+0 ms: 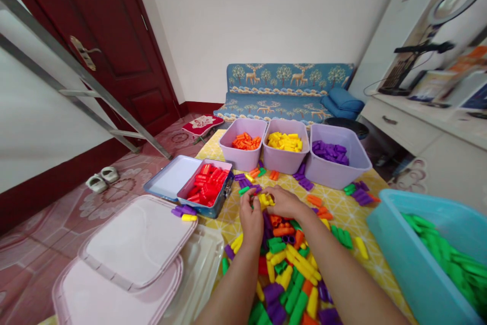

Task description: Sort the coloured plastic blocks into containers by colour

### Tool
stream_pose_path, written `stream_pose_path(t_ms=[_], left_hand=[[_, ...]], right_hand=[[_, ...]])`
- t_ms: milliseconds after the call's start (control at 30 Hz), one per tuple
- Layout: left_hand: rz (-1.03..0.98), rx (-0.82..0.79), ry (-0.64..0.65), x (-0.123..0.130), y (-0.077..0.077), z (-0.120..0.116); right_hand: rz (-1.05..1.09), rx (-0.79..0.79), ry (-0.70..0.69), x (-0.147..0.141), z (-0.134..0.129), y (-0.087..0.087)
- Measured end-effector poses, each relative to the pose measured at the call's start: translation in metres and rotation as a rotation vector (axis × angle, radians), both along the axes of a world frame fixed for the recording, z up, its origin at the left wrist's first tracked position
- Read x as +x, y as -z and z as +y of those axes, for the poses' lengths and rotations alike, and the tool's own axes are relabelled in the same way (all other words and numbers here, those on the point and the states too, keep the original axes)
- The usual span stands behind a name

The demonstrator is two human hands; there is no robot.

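Observation:
Above a mixed heap of yellow, green, purple, orange and red plastic tube-like pieces (300, 261), both hands are close together. My right hand (287, 202) is closed around a few yellow plastic pieces (267, 200). Beside it, my left hand (251, 219) has its fingers curled in, near the same yellow pieces; what lies in its grip is mostly hidden. Beyond the hands stand lilac bins: one with orange pieces (246, 141), one with yellow pieces (285, 142), one with purple pieces (330, 152).
At left, an open tin box (224, 198) holds red pieces. A turquoise bin (388, 233) with green pieces stands at right. Pale lids (140, 244) overlap at the table's left edge. A patterned sofa (281, 97) is behind; a metal ladder (95, 86) leans near the door.

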State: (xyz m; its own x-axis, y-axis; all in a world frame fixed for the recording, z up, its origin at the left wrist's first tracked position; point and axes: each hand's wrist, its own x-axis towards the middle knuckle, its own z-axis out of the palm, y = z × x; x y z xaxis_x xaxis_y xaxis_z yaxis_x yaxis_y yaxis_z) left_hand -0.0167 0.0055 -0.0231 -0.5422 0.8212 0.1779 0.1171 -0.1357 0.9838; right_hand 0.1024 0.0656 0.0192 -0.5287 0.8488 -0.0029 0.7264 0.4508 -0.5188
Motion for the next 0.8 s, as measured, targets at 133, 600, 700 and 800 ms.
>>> stream_pose_path(t_ms=[133,600,700,800], left_hand=[[0.036,0.003,0.039,0.000,-0.006,-0.002],[0.061,0.322,0.408,0.010,-0.030,-0.017],[0.041,0.273,0.485,0.013,-0.024,-0.016],[0.067,0.227,0.469,0.015,-0.022,-0.015]], right_hand=[[0.028,0.034,0.028,-0.006,-0.008,0.000],[0.792,-0.091,0.247,0.018,-0.050,0.002],[0.843,-0.041,0.345,0.024,-0.060,0.013],[0.821,0.008,0.364,0.026,-0.063,0.019]])
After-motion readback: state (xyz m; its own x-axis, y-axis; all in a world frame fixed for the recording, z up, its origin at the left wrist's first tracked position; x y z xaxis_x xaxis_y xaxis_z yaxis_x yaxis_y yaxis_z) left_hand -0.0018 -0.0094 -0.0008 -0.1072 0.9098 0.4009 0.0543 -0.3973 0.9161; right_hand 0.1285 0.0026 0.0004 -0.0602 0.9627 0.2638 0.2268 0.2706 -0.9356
